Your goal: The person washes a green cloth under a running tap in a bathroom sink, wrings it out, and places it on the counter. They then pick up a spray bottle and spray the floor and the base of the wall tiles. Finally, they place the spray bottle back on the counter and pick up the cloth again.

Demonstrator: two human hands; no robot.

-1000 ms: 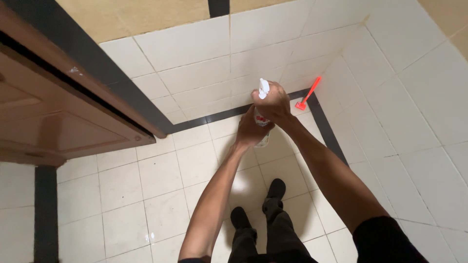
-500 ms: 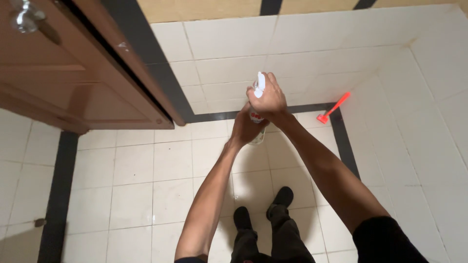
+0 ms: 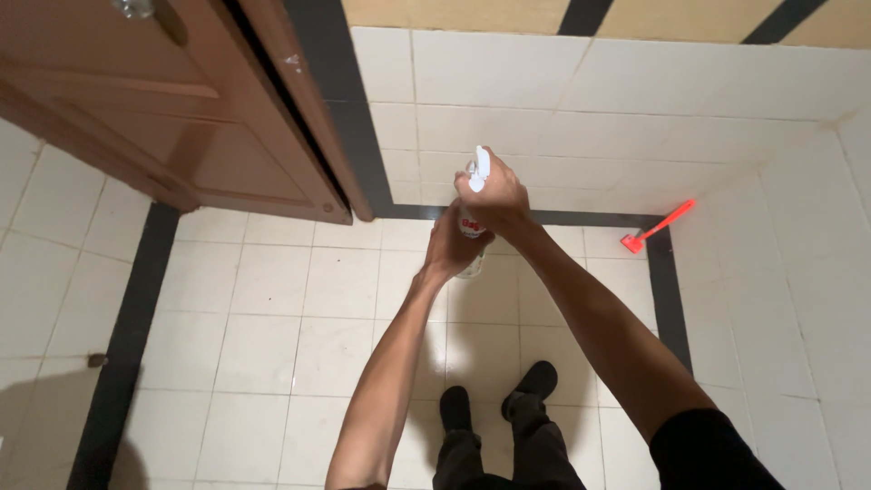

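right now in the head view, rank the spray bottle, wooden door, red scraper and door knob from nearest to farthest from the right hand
1. spray bottle, gripped at its top by the right hand
2. wooden door, to the left
3. red scraper, on the floor at right; too close to call against the door
4. door knob, top left

The person wears a black short sleeve (image 3: 703, 449), dark trousers (image 3: 508, 458) and black shoes (image 3: 535, 377); forearms bare.

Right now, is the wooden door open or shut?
Open: the wooden door stands swung away from its dark frame, with a gap between them.
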